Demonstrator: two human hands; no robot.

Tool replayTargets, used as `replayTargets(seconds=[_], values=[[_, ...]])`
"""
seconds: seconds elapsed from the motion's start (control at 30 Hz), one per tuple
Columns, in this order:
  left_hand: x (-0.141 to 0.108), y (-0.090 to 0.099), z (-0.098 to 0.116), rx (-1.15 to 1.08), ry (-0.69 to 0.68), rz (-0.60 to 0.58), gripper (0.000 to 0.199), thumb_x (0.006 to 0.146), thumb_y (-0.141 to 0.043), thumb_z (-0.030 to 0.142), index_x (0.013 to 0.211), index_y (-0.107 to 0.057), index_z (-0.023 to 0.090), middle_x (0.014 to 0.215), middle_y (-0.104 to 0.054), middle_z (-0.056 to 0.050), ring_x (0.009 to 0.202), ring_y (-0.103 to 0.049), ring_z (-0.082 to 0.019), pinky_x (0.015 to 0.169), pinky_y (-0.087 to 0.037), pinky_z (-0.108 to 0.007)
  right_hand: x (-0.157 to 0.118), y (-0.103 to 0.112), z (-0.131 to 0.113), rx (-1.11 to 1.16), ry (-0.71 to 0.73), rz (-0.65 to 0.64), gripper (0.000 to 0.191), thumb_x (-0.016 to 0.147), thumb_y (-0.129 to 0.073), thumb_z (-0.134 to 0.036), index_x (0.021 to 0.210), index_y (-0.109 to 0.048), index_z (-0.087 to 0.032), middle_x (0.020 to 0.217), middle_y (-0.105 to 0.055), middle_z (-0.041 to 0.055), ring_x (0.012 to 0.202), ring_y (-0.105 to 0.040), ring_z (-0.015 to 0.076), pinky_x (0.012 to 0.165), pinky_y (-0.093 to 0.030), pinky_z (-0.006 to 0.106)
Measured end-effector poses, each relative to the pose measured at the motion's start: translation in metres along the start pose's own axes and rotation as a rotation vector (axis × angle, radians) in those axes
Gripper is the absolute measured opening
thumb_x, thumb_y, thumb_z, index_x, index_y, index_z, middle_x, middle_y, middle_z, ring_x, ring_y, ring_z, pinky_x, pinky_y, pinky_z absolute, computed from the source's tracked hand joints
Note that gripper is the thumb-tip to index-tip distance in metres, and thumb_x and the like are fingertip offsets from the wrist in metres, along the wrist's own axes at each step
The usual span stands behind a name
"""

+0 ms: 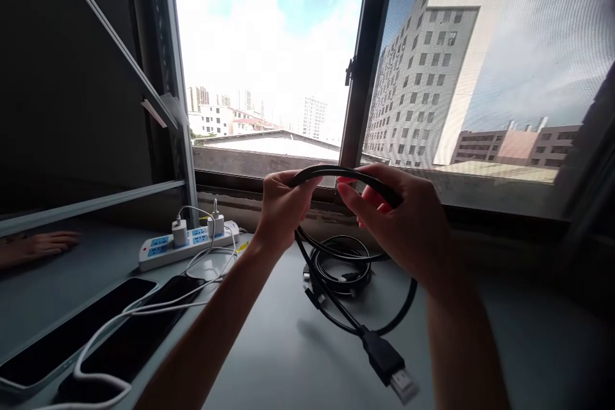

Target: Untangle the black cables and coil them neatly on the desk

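Observation:
Above the table, a black HDMI-style cable [331, 171] is looped between my two hands. My left hand [286, 198] is closed round the loop at its left side. On the right, my right hand [403, 211] is closed on the same loop, with thumb and fingers around the strand. From the loop hangs a connector [384, 359] with a black body and a pale metal plug, low in front of me. The cable's other end [314, 299] dangles further back. Behind it, a coiled black cable [341, 266] lies on the table [269, 346].
A white power strip [196, 240] with two white chargers stands near the window. Two dark phones [81, 327] lie at the left, crossed by a white charging cable [163, 304]. Another person's hand [48, 243] rests at the far left, beyond a metal frame [96, 205].

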State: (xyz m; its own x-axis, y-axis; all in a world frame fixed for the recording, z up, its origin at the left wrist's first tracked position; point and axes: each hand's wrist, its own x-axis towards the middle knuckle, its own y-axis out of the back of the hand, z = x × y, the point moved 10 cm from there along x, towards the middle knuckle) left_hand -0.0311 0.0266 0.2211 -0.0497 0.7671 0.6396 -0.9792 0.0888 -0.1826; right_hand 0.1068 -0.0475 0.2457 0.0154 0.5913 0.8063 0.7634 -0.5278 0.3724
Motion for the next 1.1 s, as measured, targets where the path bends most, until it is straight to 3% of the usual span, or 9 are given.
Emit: replayTargets(seconds=[0.1,0.23,0.3,0.43,0.53,0.67,0.83,0.93,1.1], values=[[-0.002,-0.005,-0.001,-0.027,0.007,-0.038,0.044,0.071,-0.062,0.022,0.038,-0.033,0.016,0.029,-0.026,0.009,0.028,-0.019,0.000,0.032,-0.014,-0.020,-0.006,-0.011,0.009,0.248,-0.131,-0.170,0.038,0.077,-0.061,-0.045,0.055,-0.046,-0.017,0.036,-0.034,-0.0089,0.028,-0.031,0.0026,0.030,-0.025,0.016],[-0.002,-0.014,-0.008,-0.051,0.014,-0.087,0.045,0.075,-0.058,0.025,0.038,-0.033,0.017,0.029,-0.028,0.008,0.025,-0.020,-0.001,0.029,-0.014,-0.019,-0.014,-0.016,0.014,0.528,-0.255,-0.294,0.043,0.078,-0.060,-0.046,0.052,-0.041,-0.018,0.032,-0.025,-0.0104,0.024,-0.017,0.0011,0.026,-0.011,0.017],[-0.002,-0.022,-0.021,-0.077,0.062,-0.127,0.047,0.076,-0.055,0.026,0.037,-0.031,0.017,0.029,-0.027,0.008,0.024,-0.027,-0.002,0.029,-0.019,-0.018,-0.012,-0.010,0.017,0.639,-0.278,-0.229,0.043,0.078,-0.062,-0.041,0.049,-0.040,-0.018,0.031,-0.024,-0.0105,0.023,-0.016,0.0012,0.026,-0.009,0.018],[-0.008,-0.044,-0.061,-0.050,0.197,-0.212,0.040,0.077,-0.052,0.028,0.041,-0.039,0.016,0.037,-0.038,0.005,0.036,-0.053,-0.010,0.038,-0.039,-0.019,-0.005,0.014,0.022,0.758,-0.256,0.069,0.052,0.075,-0.064,-0.030,0.041,-0.027,-0.019,0.029,-0.020,-0.0094,0.023,-0.014,0.0017,0.026,-0.006,0.021],[-0.019,-0.058,-0.088,0.033,0.306,-0.260,0.037,0.080,-0.044,0.034,0.049,-0.047,0.015,0.039,-0.045,0.003,0.030,-0.048,-0.011,0.029,-0.034,-0.020,-0.008,0.025,0.019,0.725,-0.212,0.189,0.053,0.075,-0.065,-0.027,0.041,-0.025,-0.018,0.030,-0.023,-0.0087,0.025,-0.016,0.0022,0.028,-0.007,0.022],[-0.042,-0.079,-0.103,0.009,0.555,-0.531,0.039,0.083,-0.033,0.036,0.052,-0.047,0.016,0.040,-0.049,0.001,0.029,-0.047,-0.012,0.030,-0.032,-0.022,-0.010,0.033,0.013,0.688,-0.115,0.235,0.052,0.075,-0.066,-0.025,0.040,-0.028,-0.017,0.030,-0.024,-0.0085,0.025,-0.016,0.0023,0.028,-0.006,0.023],[-0.076,-0.085,-0.095,0.035,0.734,-1.001,0.052,0.085,-0.027,0.047,0.062,-0.061,0.015,0.056,-0.063,-0.006,0.057,-0.061,-0.015,0.059,-0.045,-0.024,-0.006,0.033,0.009,0.833,0.000,0.228,0.050,0.074,-0.064,-0.022,0.038,-0.031,-0.017,0.026,-0.023,-0.0078,0.023,-0.016,0.0027,0.028,-0.007,0.023],[-0.070,-0.077,-0.094,0.015,0.717,-0.947,0.032,0.082,-0.039,0.045,0.086,-0.062,0.023,0.074,-0.069,-0.002,0.075,-0.062,-0.017,0.065,-0.044,-0.026,-0.006,0.034,0.016,0.926,-0.039,0.292,0.048,0.071,-0.061,-0.022,0.038,-0.026,-0.017,0.025,-0.021,-0.0077,0.023,-0.015,0.0027,0.029,-0.008,0.023],[-0.028,-0.051,-0.078,0.133,0.466,-0.569,0.027,0.079,-0.047,0.035,0.090,-0.065,0.019,0.099,-0.065,-0.006,0.092,-0.056,-0.020,0.076,-0.041,-0.028,0.003,0.021,0.043,1.108,-0.203,0.374,0.046,0.067,-0.057,-0.023,0.043,-0.019,-0.017,0.026,-0.019,-0.0085,0.022,-0.015,0.0031,0.025,-0.008,0.019]])
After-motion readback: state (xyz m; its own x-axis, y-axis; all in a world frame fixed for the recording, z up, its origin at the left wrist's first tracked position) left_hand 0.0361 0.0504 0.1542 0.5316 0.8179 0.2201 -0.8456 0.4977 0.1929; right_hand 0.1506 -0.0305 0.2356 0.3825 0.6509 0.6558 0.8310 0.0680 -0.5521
